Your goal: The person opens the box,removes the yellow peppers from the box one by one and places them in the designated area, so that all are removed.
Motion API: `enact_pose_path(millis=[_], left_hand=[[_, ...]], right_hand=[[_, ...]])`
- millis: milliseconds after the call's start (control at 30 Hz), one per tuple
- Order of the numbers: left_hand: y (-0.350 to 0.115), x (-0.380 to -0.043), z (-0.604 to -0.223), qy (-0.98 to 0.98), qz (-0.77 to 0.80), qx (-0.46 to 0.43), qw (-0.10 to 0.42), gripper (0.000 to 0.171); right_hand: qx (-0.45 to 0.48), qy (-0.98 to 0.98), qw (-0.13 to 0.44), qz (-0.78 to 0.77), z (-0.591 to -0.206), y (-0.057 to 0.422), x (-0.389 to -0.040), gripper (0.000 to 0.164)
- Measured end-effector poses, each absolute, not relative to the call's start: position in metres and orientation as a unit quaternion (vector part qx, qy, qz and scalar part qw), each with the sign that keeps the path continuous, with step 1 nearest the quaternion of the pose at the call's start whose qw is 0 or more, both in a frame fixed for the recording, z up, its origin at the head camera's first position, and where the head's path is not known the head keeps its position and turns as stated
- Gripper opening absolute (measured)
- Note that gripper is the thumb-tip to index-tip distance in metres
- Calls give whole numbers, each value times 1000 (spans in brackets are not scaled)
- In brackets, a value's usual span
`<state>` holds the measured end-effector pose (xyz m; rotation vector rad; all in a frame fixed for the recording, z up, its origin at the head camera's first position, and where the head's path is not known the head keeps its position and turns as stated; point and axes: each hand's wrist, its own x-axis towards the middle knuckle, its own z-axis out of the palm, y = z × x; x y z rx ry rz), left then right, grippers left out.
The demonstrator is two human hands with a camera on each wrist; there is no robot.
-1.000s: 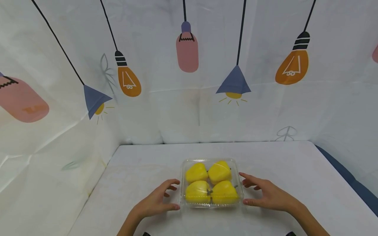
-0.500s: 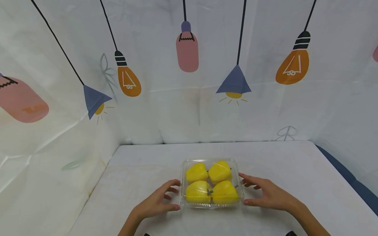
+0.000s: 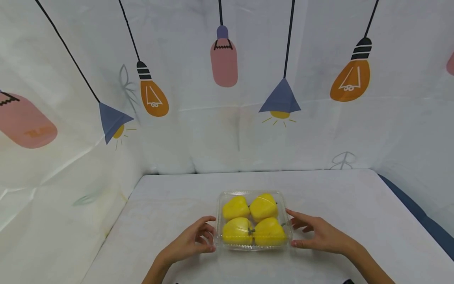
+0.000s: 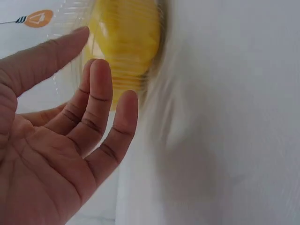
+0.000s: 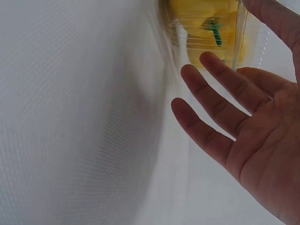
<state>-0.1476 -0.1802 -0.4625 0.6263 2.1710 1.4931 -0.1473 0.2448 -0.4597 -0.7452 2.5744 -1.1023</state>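
Observation:
A clear plastic clamshell box (image 3: 253, 247) lies on the white table, with several yellow bell peppers (image 3: 263, 207) packed inside. My left hand (image 3: 186, 241) is at the box's left side, thumb and index tip right at its edge and the other fingers loosely bent. On the opposite side my right hand (image 3: 320, 236) mirrors it, fingers spread and relaxed. The left wrist view shows the thumb overlapping the clear wall beside a yellow pepper (image 4: 125, 37). In the right wrist view a green stem (image 5: 215, 32) shows through the box, with the fingertips close by its wall.
The white table (image 3: 173, 197) extends behind the box and to both sides. White cloth walls (image 3: 198, 138) printed with lamps and bulbs enclose the back and sides. Something dark blue (image 3: 408, 201) runs along the right edge of the table.
My left thumb and fingers have drawn slightly closer together beside the box. The right index tip has shifted slightly toward it. The box stays in place.

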Motion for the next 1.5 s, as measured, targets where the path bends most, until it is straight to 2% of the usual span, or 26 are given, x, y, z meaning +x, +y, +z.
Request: enact_pose_path(millis=[233, 767, 1500], left_hand=[[-180, -148, -463, 746, 583, 199, 252, 74], [-176, -144, -456, 705, 621, 150, 308, 61], [-167, -143, -456, 706, 636, 88, 298, 58]], right_hand=[[-254, 874, 140, -389, -459, 245, -147, 80], [-263, 866, 163, -392, -457, 245, -146, 80], [-260, 866, 168, -393, -454, 246, -147, 80]])
